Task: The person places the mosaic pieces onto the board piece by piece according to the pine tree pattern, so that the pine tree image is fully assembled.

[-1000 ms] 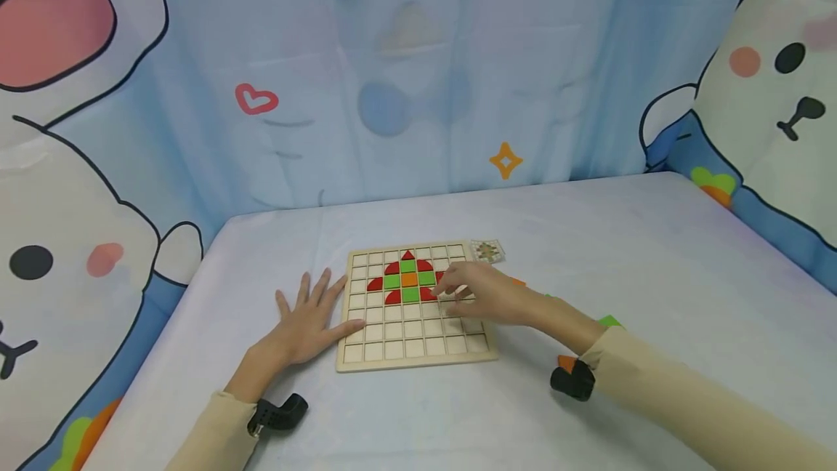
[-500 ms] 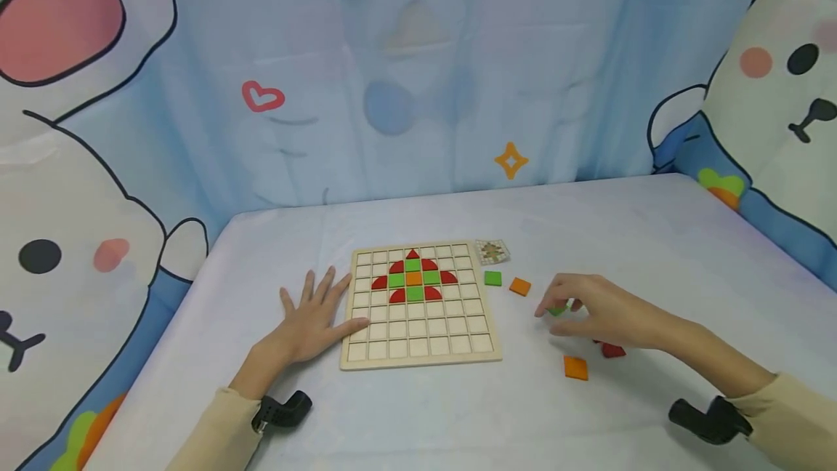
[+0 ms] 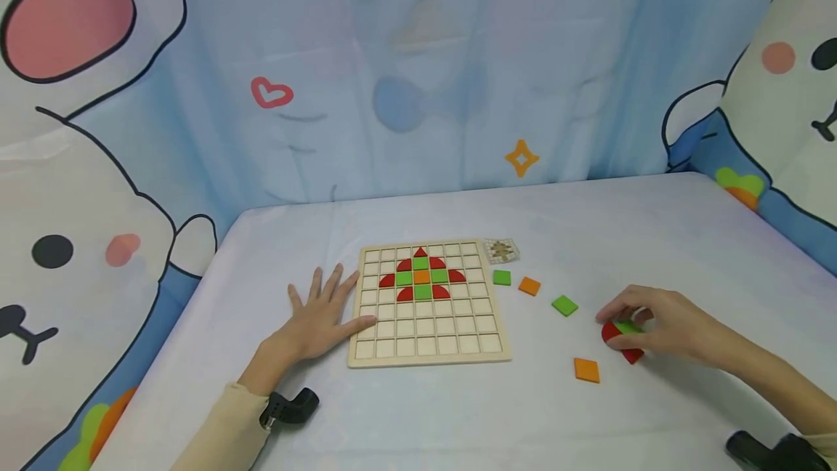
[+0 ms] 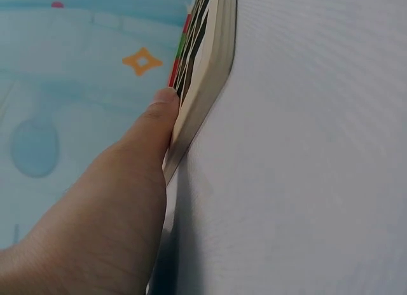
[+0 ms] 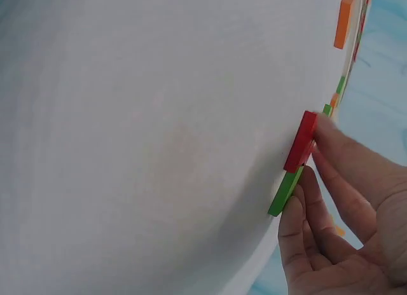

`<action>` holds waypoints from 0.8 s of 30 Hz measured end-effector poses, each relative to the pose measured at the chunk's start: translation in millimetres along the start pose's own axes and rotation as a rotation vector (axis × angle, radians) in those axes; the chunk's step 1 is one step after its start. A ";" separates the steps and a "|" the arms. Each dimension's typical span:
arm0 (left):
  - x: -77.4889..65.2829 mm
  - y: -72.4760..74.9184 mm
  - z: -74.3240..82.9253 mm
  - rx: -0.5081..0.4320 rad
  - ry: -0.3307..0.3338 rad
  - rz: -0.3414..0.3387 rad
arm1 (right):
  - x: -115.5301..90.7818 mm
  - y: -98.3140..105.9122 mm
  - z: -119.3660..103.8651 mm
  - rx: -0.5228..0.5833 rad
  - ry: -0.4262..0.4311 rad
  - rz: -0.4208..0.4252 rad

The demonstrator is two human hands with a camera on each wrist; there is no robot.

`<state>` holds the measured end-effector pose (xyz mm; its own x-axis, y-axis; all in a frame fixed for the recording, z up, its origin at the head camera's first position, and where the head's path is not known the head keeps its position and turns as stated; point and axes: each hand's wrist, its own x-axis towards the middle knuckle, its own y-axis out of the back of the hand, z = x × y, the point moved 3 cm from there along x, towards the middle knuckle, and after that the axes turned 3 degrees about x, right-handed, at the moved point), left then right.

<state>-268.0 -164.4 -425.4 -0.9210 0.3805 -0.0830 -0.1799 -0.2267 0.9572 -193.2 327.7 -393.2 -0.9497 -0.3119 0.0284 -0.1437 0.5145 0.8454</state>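
My left hand (image 3: 318, 327) lies with spread fingers at the left side of a wooden grid board (image 3: 426, 347), its thumb over the board's edge. In the left wrist view that thumb (image 4: 162, 110) rests on the rim. Red, green and orange tiles form a symmetric pattern in the upper squares, with an orange tile (image 3: 421, 277) in the centre. Right of the board, my right hand (image 3: 676, 323) pinches a red tile (image 5: 303, 141) between thumb and fingers. A green tile (image 5: 285, 193) lies beside it, and another red tile (image 3: 633, 356) shows below the thumb.
Between board and right hand lie loose tiles: a green tile (image 3: 502, 278), an orange tile (image 3: 530, 286), another green tile (image 3: 565, 305) and an orange tile (image 3: 587, 370). A small pattern card (image 3: 502, 250) sits at the board's upper right corner. A printed curtain (image 3: 445, 78) hangs behind the table.
The right hand has left the board's pattern, moved right past the loose tiles and come down on the red and green ones. The left hand has stayed on the board's edge.
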 end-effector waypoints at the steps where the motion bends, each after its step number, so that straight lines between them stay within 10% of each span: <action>1: 0.0 0.3 0.3 -0.001 0.000 0.002 | -0.2 0.1 0.2 0.007 -0.005 -0.004; 24: -1.5 1.5 2.1 -0.009 -0.005 0.004 | 18.9 7.9 -16.2 0.138 -0.214 -0.143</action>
<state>-266.1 -163.4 -423.3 -0.9200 0.3841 -0.0772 -0.1789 -0.2365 0.9550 -207.7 312.9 -377.3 -0.9520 -0.2209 -0.2120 -0.3033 0.5856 0.7517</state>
